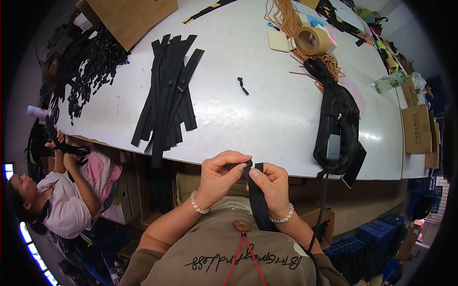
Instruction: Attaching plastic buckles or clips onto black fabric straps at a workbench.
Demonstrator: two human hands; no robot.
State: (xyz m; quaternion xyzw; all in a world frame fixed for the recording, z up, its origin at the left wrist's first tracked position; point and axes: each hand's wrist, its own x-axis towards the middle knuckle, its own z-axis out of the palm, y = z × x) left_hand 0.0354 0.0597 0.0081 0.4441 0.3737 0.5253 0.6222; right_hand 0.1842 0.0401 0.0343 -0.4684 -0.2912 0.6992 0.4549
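At the counter's near edge, roughly mid-length: both hands up close to the wearer's chest, just off the counter (pixel 267 128). Left hand (pixel 222 172): thumb and forefinger pinched together on the upper end of a black strip (pixel 258 205); a small dark bit shows at the fingertips, too covered to make out. Right hand (pixel 270 187): clamped on the same strip, thumb pressed on it, just beside the left. Strip is flat, doubled, hanging down before the wearer's shirt.

Left of the hands, a stack of black strips (pixel 172 90), loosely crossed, running from mid-counter to the near edge; one end overhangs. Small black pull (pixel 243 86) lies alone, mid-counter. Toward the left edge, a tangled heap of black cords (pixel 98 62); cardboard box (pixel 133 21) beside it, at the far left corner.

Near edge, right part: black mesh bag (pixel 347 107), a grey device (pixel 333 147) on it, dark cable (pixel 324 205) dropping over the edge. Farther back, tan tape roll (pixel 304 42) by tan cords (pixel 286 16). Clear bottle (pixel 389 82) on its side toward the right edge. Co-worker (pixel 69 209) seated off the near left corner, hands on black material.
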